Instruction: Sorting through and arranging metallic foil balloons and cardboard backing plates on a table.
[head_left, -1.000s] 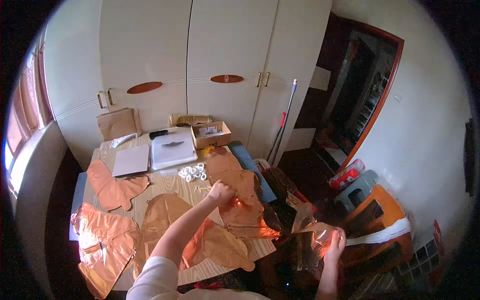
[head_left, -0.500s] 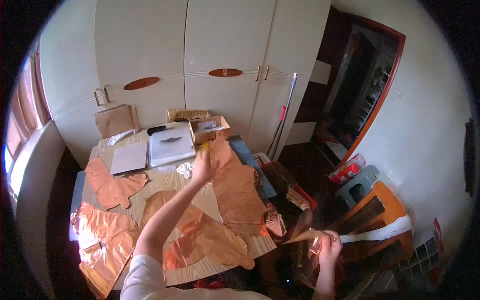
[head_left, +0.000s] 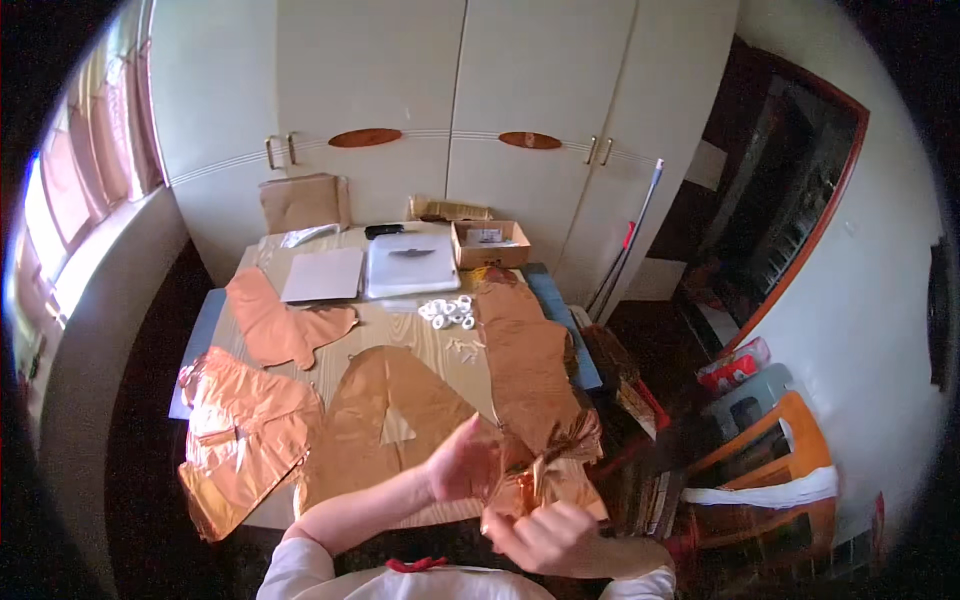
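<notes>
My right hand (head_left: 545, 538) is closed on a crumpled copper-coloured foil balloon (head_left: 560, 460), at the near right edge of the table. Beside it, my left hand (head_left: 465, 465) has its thumb raised and apart, its fingers reaching toward the same foil; they are partly blurred. Under and beyond my hands, several flat foil balloons are spread out: a curved one (head_left: 365, 410) in the middle, a long one (head_left: 525, 340) on the right, a shiny one (head_left: 250, 430) at near left and a smaller one (head_left: 280, 320) behind it.
White rings (head_left: 447, 312) and small pale pieces (head_left: 465, 347) lie mid-table. Farther back are a clear plastic box (head_left: 412, 268), a grey-white board (head_left: 323, 275), a black object (head_left: 384, 231) and an open cardboard box (head_left: 490, 243). An orange chair (head_left: 800, 430) stands at right.
My left hand has come back from the far part of the table to the near edge. My right hand has brought its foil in from the right, beside the left. The view has shifted.
</notes>
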